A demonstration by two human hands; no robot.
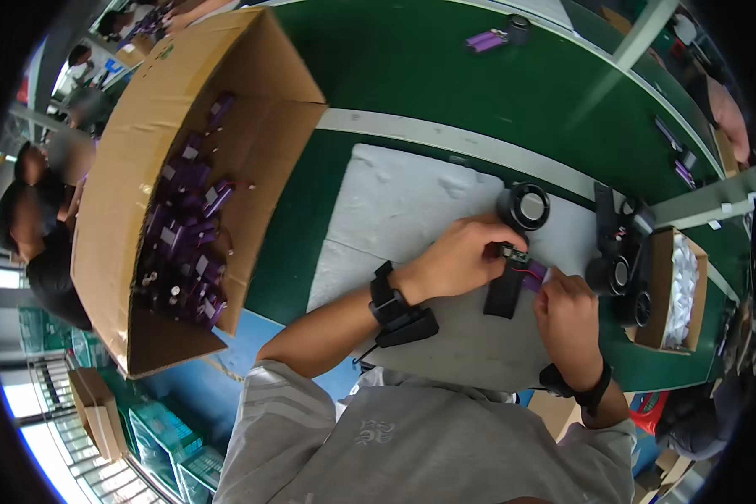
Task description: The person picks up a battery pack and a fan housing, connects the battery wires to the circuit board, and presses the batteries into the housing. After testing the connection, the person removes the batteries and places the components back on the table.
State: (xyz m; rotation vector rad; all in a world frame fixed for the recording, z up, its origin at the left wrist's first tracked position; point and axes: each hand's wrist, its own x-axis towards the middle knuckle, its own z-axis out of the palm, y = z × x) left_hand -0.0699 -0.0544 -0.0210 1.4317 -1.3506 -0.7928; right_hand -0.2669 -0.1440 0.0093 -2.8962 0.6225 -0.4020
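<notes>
A cardboard box (126, 176) of purple cells (172, 235) stands left of the white foam sheet (420, 189). Over the sheet's right half, the left hand (455, 259) has its fingers pinched on a circuit board (513, 253); the right hand's (569, 317) close on a wired purple battery (534, 276).

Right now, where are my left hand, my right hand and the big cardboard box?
Left hand (457, 257): head view, its back.
Right hand (569, 315): head view, its back.
Big cardboard box (130, 181): head view, outer wall.

Green crates (166, 428) stand lower left; apparently a red bag (648, 410) lower right.
</notes>
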